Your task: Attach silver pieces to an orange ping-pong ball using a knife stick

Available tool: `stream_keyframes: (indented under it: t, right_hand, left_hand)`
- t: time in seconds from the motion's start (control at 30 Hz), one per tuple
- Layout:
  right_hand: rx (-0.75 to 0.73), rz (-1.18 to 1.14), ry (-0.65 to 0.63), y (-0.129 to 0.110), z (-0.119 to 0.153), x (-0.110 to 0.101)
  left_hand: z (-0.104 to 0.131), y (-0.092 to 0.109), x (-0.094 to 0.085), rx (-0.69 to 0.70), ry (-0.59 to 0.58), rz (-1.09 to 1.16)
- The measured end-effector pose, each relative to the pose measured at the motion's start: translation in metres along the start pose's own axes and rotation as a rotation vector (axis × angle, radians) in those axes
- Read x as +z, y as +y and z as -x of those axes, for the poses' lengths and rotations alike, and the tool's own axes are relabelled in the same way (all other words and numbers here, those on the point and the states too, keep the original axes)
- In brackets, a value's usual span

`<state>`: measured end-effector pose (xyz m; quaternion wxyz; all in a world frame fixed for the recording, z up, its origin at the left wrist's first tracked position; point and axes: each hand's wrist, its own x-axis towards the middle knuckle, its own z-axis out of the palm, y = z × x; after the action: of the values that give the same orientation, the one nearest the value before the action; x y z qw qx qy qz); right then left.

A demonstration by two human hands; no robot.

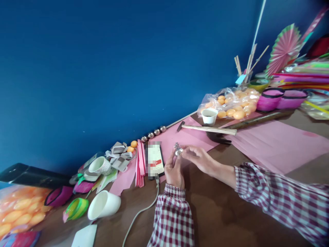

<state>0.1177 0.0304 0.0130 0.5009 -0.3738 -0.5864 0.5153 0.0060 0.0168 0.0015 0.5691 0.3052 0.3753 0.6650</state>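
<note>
A shiny silver ball (179, 152) with a small silvery piece (176, 145) at its top sits between my two hands above the table. My left hand (174, 173) is closed, with the thumb and fingers pinching the ball from below and the left. From the right, my right hand (199, 157) has its fingertips pressed together at the ball's side. The exact finger contact is small and partly hidden. Just left of my hands lies a phone (156, 159) with a lit screen and a cable (141, 212) plugged in.
Several silver balls (153, 133) line the wall behind. A hammer (208, 129), a small white cup (209, 116) and bagged orange balls (235, 103) stand right of them. Pink paper (285, 145) covers part of the table. A white cup (104, 206) lies tipped at front left.
</note>
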Motion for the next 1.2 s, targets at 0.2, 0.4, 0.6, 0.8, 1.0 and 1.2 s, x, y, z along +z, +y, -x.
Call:
stream_keyframes:
  t: [0.2,0.4,0.6,0.8,1.0,1.2]
  right_hand:
    - [0.018,-0.002,0.007,-0.005,0.000,0.001]
    - [0.035,-0.062,0.003,-0.003,-0.001,0.002]
    - [0.001,-0.012,0.004,-0.004,-0.001,0.000]
    - [0.012,-0.006,0.001,-0.009,0.000,0.001]
    - [0.062,-0.006,0.001,-0.017,0.000,0.002]
    - [0.090,-0.010,0.028,-0.018,0.000,0.002]
  left_hand:
    - [0.000,0.000,-0.002,0.004,0.002,-0.025]
    - [0.000,0.001,-0.002,-0.007,0.009,-0.009]
    - [-0.001,0.000,0.000,-0.030,0.030,0.008]
    - [-0.001,-0.001,-0.001,0.013,0.042,-0.035]
    - [0.000,0.000,0.000,0.028,0.036,-0.064]
    - [-0.002,-0.003,-0.003,0.049,0.041,-0.109]
